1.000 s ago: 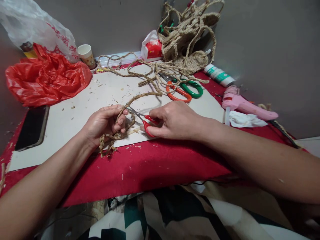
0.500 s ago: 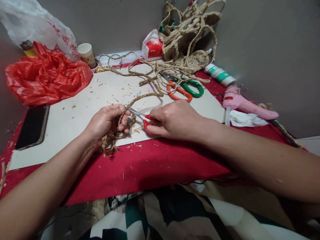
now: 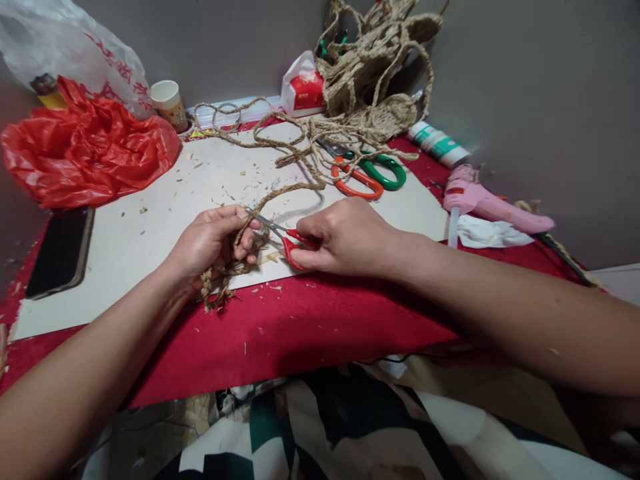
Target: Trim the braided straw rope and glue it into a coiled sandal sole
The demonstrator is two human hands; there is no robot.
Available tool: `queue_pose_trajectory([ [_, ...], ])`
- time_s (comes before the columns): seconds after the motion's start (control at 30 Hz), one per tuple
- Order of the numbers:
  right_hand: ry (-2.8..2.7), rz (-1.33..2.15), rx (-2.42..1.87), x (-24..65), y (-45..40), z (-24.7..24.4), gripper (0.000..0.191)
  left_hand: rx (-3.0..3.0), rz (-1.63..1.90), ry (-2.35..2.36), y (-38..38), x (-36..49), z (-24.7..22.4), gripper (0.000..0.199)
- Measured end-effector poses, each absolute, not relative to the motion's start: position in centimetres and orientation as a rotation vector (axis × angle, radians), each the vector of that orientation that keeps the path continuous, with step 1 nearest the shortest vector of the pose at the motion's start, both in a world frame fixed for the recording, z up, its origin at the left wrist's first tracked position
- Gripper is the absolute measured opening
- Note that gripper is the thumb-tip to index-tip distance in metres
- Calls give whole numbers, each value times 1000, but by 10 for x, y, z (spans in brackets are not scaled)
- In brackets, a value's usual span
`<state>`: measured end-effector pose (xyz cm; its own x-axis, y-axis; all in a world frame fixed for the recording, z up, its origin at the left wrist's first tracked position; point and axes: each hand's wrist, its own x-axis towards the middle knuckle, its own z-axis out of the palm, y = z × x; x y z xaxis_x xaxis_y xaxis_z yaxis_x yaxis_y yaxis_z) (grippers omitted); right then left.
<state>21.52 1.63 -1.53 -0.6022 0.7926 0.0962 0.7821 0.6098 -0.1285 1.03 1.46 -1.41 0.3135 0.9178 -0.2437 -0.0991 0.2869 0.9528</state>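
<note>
My left hand (image 3: 217, 240) is closed on a braided brown rope (image 3: 280, 192), whose knotted end hangs below the palm near the board's front edge. From there the rope runs up and right towards a tangle of thinner cord. My right hand (image 3: 345, 237) grips the red handles of small scissors (image 3: 290, 241). Their metal blades point left and reach the rope at my left fingertips. The blades look slightly apart. Both hands are over the front of a white board (image 3: 150, 233).
Behind are orange-handled scissors (image 3: 357, 180), green-handled scissors (image 3: 385, 172) and a rope pile (image 3: 375, 73). A pink glue gun (image 3: 493, 207) lies right. A phone (image 3: 60, 253), red plastic bag (image 3: 95, 153) and paper cup (image 3: 169, 105) are left; a tissue pack (image 3: 303, 87) stands at the back.
The whole view has shifted slightly, so the objects sit a little further left. The scissors and both hands keep nearly the same pose at the rope.
</note>
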Motion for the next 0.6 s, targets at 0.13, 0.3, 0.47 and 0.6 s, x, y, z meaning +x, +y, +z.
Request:
queue_pose_trajectory([
  [0.13, -2674, 99, -1324, 215, 15, -16, 29, 1034, 854, 999, 14, 10, -15, 24],
  [0.3, -2676, 122, -1315, 217, 15, -16, 30, 1031, 854, 989, 13, 11, -14, 24],
  [0.47, -2554, 279, -1241, 217, 18, -19, 27, 1001, 877, 1007, 13, 11, -12, 22],
  [0.6, -2164, 733, -1100, 217, 23, -19, 38, 964, 885, 958, 13, 9, -13, 18],
])
